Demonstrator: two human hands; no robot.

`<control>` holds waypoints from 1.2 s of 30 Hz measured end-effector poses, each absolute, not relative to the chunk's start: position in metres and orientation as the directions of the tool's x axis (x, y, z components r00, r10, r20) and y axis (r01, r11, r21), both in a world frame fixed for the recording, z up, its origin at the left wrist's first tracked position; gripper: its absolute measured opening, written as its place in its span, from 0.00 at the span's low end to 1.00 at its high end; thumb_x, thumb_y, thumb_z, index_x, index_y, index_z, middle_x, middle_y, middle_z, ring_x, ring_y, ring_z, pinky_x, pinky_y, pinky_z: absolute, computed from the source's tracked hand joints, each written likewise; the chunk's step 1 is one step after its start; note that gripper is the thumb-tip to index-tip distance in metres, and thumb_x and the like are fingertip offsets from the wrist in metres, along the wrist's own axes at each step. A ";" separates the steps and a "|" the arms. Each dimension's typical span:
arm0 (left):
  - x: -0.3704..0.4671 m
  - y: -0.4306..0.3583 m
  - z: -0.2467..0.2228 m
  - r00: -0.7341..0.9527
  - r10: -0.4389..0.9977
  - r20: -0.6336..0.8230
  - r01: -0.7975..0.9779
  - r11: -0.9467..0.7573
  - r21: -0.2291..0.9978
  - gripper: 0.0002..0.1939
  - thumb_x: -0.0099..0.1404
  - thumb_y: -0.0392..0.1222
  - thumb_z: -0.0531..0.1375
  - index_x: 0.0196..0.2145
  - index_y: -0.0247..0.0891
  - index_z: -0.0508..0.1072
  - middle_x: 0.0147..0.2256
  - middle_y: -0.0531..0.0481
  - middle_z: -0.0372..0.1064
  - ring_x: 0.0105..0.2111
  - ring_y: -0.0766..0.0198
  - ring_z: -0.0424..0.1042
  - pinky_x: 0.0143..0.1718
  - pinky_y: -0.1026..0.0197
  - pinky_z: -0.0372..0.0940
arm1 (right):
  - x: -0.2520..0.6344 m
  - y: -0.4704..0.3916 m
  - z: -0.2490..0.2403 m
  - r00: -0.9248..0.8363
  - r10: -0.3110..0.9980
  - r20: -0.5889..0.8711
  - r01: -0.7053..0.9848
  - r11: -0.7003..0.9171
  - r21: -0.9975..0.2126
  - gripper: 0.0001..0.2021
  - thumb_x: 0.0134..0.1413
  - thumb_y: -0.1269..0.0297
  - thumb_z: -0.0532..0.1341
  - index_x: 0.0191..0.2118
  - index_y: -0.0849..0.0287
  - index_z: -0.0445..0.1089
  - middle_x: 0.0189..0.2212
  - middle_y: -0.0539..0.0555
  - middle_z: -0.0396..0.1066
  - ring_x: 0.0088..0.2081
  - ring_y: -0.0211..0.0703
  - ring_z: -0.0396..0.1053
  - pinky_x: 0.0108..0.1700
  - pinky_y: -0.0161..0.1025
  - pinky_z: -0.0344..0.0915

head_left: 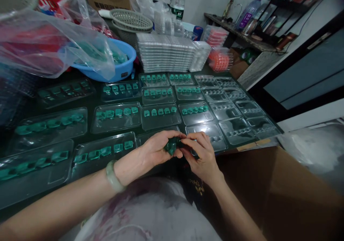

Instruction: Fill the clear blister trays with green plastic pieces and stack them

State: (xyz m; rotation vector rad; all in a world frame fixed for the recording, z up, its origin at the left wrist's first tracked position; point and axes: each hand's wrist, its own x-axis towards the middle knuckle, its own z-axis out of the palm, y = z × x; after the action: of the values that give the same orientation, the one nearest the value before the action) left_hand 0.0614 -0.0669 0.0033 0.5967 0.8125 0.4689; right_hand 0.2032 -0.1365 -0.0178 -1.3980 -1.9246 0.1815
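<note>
My left hand (pixel 152 149), with a pale green bangle (pixel 114 176) at the wrist, is cupped around several dark green translucent pieces (pixel 172 146). The fingers of my right hand (pixel 202 158) are pinched together at the right side of these pieces; its fingertips partly cover what they grip. Both hands meet above the front edge of rows of clear plastic trays. Many trays, such as the one just behind my hands (pixel 161 121), hold a row of green pieces in their slots. Trays on the right, such as this clear tray (pixel 236 133), show bare slots.
A blue basin (pixel 129 54) with green pieces stands at the back left, partly under a clear plastic bag (pixel 88 54). Behind the rows rise stacked clear trays (pixel 165 52). Packs of orange-red items (pixel 220 59) sit beside them. An open cardboard box (pixel 290 187) is at my right.
</note>
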 end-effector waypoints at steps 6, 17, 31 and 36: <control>0.056 -0.069 0.010 0.656 0.565 -0.501 -0.160 0.752 0.639 0.04 0.54 0.34 0.56 0.28 0.34 0.71 0.25 0.46 0.69 0.21 0.65 0.68 0.18 0.66 0.62 | 0.204 -0.134 -0.021 0.058 0.914 0.401 0.528 0.313 -0.790 0.05 0.49 0.69 0.56 0.35 0.56 0.65 0.35 0.53 0.66 0.39 0.42 0.64 0.42 0.43 0.59; 0.063 -0.072 0.008 0.567 0.662 -0.490 -0.078 0.635 0.768 0.08 0.57 0.39 0.56 0.27 0.30 0.68 0.16 0.49 0.63 0.15 0.69 0.63 0.12 0.70 0.54 | 0.195 -0.131 -0.027 0.338 0.916 0.215 0.267 0.125 -0.956 0.05 0.47 0.68 0.60 0.33 0.58 0.66 0.27 0.49 0.66 0.30 0.36 0.64 0.34 0.35 0.61; 0.053 -0.067 0.016 0.655 0.610 -0.447 -0.048 0.624 0.780 0.10 0.52 0.39 0.60 0.32 0.32 0.70 0.27 0.46 0.68 0.18 0.69 0.65 0.11 0.71 0.48 | 0.209 -0.134 -0.014 0.236 0.958 0.162 0.036 0.158 -0.987 0.08 0.43 0.70 0.62 0.33 0.57 0.65 0.27 0.48 0.66 0.29 0.34 0.64 0.32 0.33 0.61; 0.058 -0.079 0.017 0.660 0.623 -0.419 0.062 0.511 0.858 0.12 0.54 0.46 0.59 0.26 0.32 0.69 0.17 0.54 0.58 0.14 0.74 0.56 0.11 0.71 0.45 | 0.205 -0.139 -0.007 0.194 0.960 0.204 0.166 0.172 -0.971 0.09 0.44 0.72 0.62 0.34 0.56 0.65 0.28 0.47 0.67 0.29 0.33 0.64 0.32 0.32 0.60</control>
State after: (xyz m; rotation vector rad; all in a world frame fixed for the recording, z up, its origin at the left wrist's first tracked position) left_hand 0.0577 -0.0792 0.0172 0.9946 0.8007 0.3852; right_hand 0.2054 -0.1393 -0.0070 -1.2641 -1.2400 0.8408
